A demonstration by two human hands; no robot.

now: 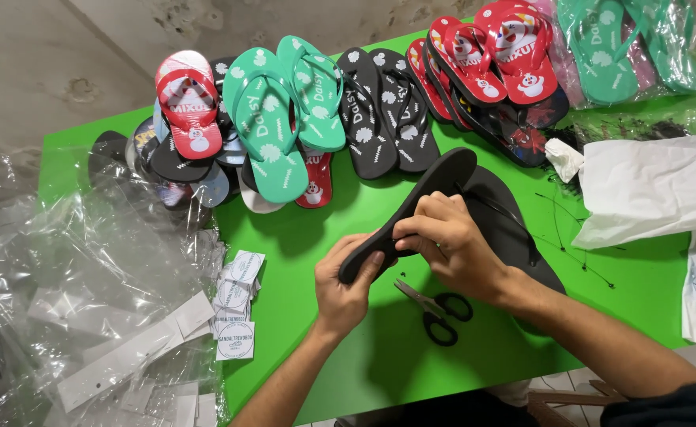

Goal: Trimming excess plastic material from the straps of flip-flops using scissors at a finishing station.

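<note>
Both hands hold black flip-flop [427,190] mid-frame: left hand [346,285] grips heel, right hand [443,241] pinches edge; scissors [436,307] below on green surface [348,348].

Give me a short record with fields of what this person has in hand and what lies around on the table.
Left hand: grips one end of a black flip-flop, raised off the table
Right hand: fingers pinch the same flip-flop at its middle
Under the hands: a second black flip-flop and black scissors
Table: bright green
Far edge: rows of red, teal and black flip-flops
Left side: clear plastic bags, stack of paper tags
Right side: white paper
</note>
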